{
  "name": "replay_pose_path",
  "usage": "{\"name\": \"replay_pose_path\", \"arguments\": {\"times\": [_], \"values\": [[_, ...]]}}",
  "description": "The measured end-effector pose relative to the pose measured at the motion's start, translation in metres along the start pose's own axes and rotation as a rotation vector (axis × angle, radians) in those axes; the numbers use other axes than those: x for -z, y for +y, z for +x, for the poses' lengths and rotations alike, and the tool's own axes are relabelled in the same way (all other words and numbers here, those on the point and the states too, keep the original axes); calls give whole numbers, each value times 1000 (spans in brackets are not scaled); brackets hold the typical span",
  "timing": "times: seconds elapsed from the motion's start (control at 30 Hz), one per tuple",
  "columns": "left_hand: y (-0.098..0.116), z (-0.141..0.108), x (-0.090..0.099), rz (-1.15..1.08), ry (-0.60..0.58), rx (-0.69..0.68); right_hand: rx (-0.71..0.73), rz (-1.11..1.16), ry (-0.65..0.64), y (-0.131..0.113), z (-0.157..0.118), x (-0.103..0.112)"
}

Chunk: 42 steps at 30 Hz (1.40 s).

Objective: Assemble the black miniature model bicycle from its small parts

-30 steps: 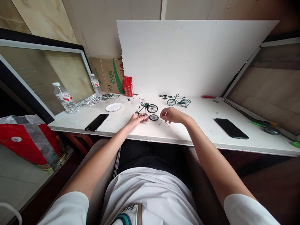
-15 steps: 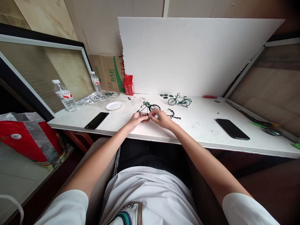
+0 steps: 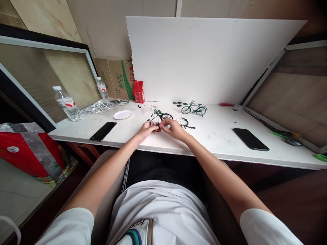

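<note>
Close to the table's front edge, my left hand (image 3: pixel 146 131) is closed around the lower part of a small model bicycle (image 3: pixel 166 116). The bicycle is tilted, with a black wheel and green parts showing above my fingers. My right hand (image 3: pixel 174 130) pinches at its near side, thumb and fingertips bent together close to the left thumb. What sits between the right fingertips is hidden. Just right of that hand lie loose black curved parts (image 3: pixel 188 127). Farther back stands a second model bicycle (image 3: pixel 195 109), green and upright.
Left of my hands are a white paper plate (image 3: pixel 122 115) and a phone (image 3: pixel 103 131); another phone (image 3: pixel 251 139) lies right. Water bottles (image 3: pixel 68 104), thin sprue scraps (image 3: pixel 107 106) and a red box (image 3: pixel 139 92) stand or lie behind. A white board (image 3: pixel 212 61) backs the table (image 3: pixel 217 143).
The whole view has shifted slightly. My right fingertips have moved a little against the bicycle; both hands stay at the same place on it.
</note>
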<state>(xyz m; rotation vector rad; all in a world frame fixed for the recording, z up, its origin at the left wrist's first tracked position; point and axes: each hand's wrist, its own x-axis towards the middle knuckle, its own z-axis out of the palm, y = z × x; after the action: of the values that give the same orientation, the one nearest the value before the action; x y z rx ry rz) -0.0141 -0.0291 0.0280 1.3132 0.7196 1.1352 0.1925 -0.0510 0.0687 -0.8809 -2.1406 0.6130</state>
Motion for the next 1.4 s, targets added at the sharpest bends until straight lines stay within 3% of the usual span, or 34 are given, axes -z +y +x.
{"name": "replay_pose_path", "arguments": {"times": [0.53,0.83,1.4], "values": [[-5,1,-1,74,22,-13,61,-140,175,12,1,-11],[-10,1,2,165,36,-35,49,-57,187,21,-2,-12],[-16,3,1,47,31,-26,-89,94,224,25,-2,-20]]}}
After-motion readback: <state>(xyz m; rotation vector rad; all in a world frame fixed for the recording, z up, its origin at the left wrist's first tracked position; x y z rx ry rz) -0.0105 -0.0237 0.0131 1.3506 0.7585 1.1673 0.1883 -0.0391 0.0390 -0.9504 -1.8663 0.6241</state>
